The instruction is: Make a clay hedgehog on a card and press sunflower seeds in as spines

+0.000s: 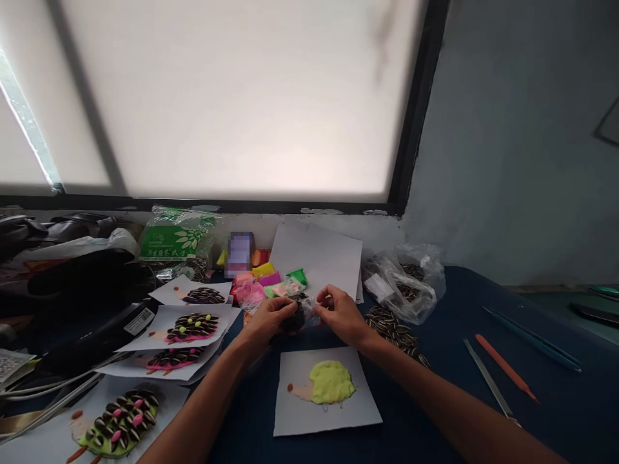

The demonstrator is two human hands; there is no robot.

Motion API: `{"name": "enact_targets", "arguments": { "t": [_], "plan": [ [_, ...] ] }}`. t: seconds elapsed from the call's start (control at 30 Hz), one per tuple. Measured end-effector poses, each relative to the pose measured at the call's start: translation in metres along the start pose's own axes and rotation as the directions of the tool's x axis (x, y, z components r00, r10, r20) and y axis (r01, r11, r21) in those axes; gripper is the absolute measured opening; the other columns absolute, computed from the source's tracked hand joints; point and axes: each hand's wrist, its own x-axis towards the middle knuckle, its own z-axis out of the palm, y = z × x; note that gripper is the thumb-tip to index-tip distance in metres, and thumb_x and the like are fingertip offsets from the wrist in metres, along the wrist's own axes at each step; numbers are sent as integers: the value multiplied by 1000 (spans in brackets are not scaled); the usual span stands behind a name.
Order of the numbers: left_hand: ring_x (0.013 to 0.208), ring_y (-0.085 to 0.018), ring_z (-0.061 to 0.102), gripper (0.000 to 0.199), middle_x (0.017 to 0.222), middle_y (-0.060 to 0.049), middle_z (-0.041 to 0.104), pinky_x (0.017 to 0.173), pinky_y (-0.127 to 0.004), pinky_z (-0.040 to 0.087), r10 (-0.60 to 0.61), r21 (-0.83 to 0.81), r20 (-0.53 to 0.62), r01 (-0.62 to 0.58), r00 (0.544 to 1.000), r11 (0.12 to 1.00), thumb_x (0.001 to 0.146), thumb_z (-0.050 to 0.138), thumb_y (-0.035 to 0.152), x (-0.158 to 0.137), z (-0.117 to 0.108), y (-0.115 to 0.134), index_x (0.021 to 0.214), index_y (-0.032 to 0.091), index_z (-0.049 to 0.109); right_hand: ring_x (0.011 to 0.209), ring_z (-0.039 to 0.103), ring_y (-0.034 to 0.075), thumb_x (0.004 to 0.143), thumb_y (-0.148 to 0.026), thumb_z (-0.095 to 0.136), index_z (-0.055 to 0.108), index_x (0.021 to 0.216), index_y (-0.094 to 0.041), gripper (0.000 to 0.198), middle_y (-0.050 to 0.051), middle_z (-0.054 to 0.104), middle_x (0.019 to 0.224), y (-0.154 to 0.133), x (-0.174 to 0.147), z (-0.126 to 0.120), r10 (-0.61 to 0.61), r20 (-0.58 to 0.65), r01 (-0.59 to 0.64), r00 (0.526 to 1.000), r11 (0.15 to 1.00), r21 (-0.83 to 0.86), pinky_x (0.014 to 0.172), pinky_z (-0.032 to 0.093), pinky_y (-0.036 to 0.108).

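Observation:
My left hand [271, 317] is closed round a dark, blackish lump [293, 320], which looks like modelling clay in a clear wrapper. Thumb and fingers of my right hand [342, 316] pinch the loose edge of the clear plastic wrapper [309, 310] beside it. Just below both hands lies a white card [294, 422] with a hedgehog shape in yellow-green clay [333, 382], a pale snout and a brown nose. Behind the hands are coloured clay packets [269, 279], some pink, purple, yellow and green.
Sunflower seeds [394, 330] are heaped by my right forearm, below a clear bag of seeds [411, 283]. Seed-covered hedgehog cards [120, 419] lie at left. On the right are an orange modelling tool [505, 367], a metal blade [488, 379] and blue tweezers [532, 338]. White paper [319, 258] lies behind.

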Motion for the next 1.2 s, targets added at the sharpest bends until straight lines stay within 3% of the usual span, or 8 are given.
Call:
{"name": "enact_targets", "arguments": {
  "t": [0.13, 0.33, 0.6, 0.77, 0.9, 1.2],
  "plan": [
    [54, -16, 66, 34, 62, 0, 65, 50, -23, 49, 9, -4, -5, -9, 1000, 1000, 62, 82, 38, 2, -1, -2, 74, 14, 62, 56, 58, 11, 74, -11, 60, 59, 71, -18, 8, -3, 61, 64, -1, -2, 0, -60, 14, 60, 998, 998, -2, 57, 46, 22],
    [56, -17, 67, 34, 64, -2, 67, 51, -23, 50, 8, 4, -3, -8, 1000, 1000, 62, 83, 38, 4, -4, -5, 79, 13, 65, 55, 56, 11, 69, -19, 68, 67, 69, -15, 4, 0, 64, 61, 9, 4, 0, -47, 39, 46, 998, 998, 35, 53, 45, 22],
    [58, -17, 66, 45, 64, -3, 68, 55, -26, 51, 17, 10, 28, -17, 999, 1000, 59, 81, 52, 3, -3, -3, 74, 12, 66, 74, 66, 17, 75, -14, 57, 76, 76, -16, 19, 4, 74, 77, 11, 4, 3, -105, 21, 104, 994, 994, 41, 74, 52, 29],
    [57, -15, 63, 49, 63, -3, 67, 53, -25, 50, 23, 23, 37, -24, 999, 999, 50, 86, 50, 1, -2, -1, 75, 11, 68, 72, 65, 18, 75, -22, 68, 77, 84, -15, 15, 5, 74, 79, 9, 1, 3, -117, 16, 118, 993, 993, -3, 68, 51, 28],
    [58, -16, 64, 48, 62, -3, 67, 53, -25, 49, 29, 31, 38, -30, 999, 999, 52, 85, 51, -2, 2, 0, 74, 12, 68, 63, 60, 14, 72, -17, 70, 77, 83, -16, 13, 3, 71, 76, 6, -2, 2, -142, 2, 141, 990, 986, -86, 61, 47, 25],
    [53, -16, 64, 48, 59, 1, 64, 46, -23, 47, 34, -18, -37, -34, 999, 999, 49, 87, 43, 1, 5, -3, 76, 16, 58, 69, 60, 15, 77, -9, 65, 76, 81, -20, 16, 2, 69, 77, 0, -5, 3, -253, 5, 247, 967, 938, -244, 67, 46, 26]
  ]
}}
